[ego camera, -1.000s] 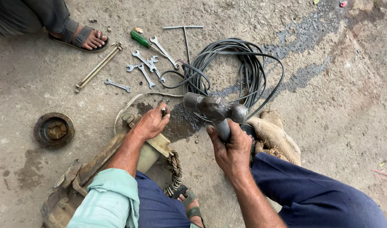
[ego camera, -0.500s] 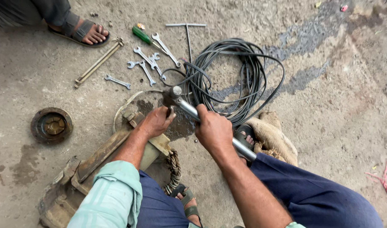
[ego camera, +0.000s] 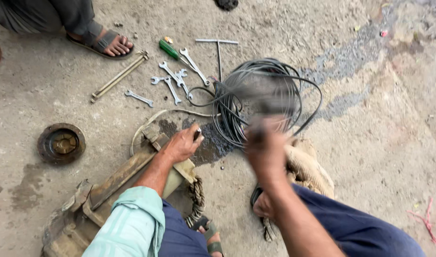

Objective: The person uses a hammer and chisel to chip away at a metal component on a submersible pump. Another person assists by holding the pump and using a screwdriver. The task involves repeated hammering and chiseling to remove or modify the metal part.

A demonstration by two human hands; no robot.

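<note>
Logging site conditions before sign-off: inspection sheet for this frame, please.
Surface: bare concrete floor, dark wet stain near the left hand.
Job's things: left hand pinches a small dark part against a greasy metal housing; right hand blurred, gripping a blurred tool, likely a hammer.
Clutter: spanners, green-handled screwdriver, T-handle wrench, long metal bar, round rusty cap, sacking.
Grippers: both hands closed.
Cables: coiled black cable, rope.
Surroundings: another person's sandalled foot.
</note>
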